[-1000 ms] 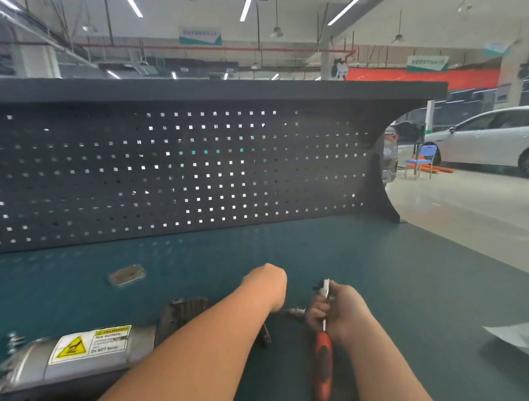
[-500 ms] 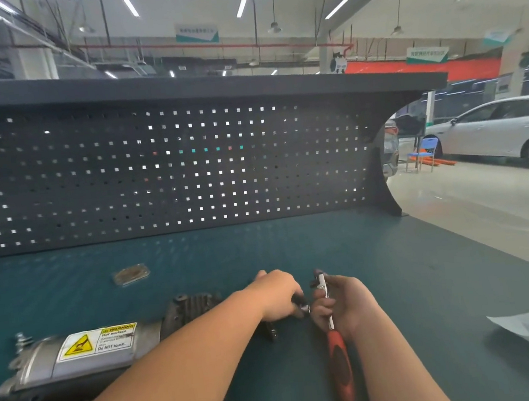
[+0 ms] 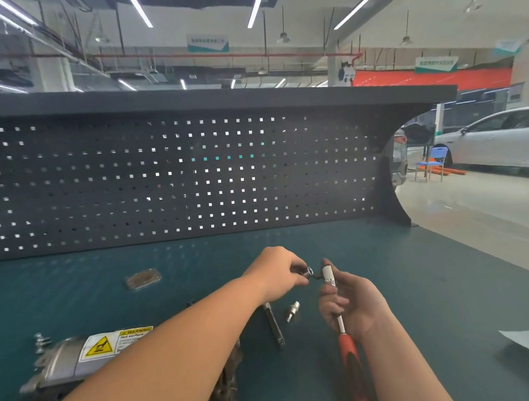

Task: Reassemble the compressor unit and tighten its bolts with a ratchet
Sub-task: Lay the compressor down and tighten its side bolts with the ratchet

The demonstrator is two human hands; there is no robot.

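ratchet (image 3: pixel 340 320) stands nearly upright in the right hand (image 3: pixel 354 305), fingers curled round its metal shank above the red handle. left hand (image 3: pixel 278 278) pinches a small socket (image 3: pixel 307 272) against the ratchet head. compressor unit (image 3: pixel 76 357) lies on the green bench (image 3: pixel 430 280) at near left, under the left forearm. a loose bit (image 3: pixel 293 311) and a dark bar (image 3: pixel 274 326) lie between.

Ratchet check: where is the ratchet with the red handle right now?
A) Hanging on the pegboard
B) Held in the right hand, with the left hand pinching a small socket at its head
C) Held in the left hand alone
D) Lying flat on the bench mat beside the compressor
B: the right hand grips the ratchet shaft, head up, while the left hand pinches a small socket at its head.
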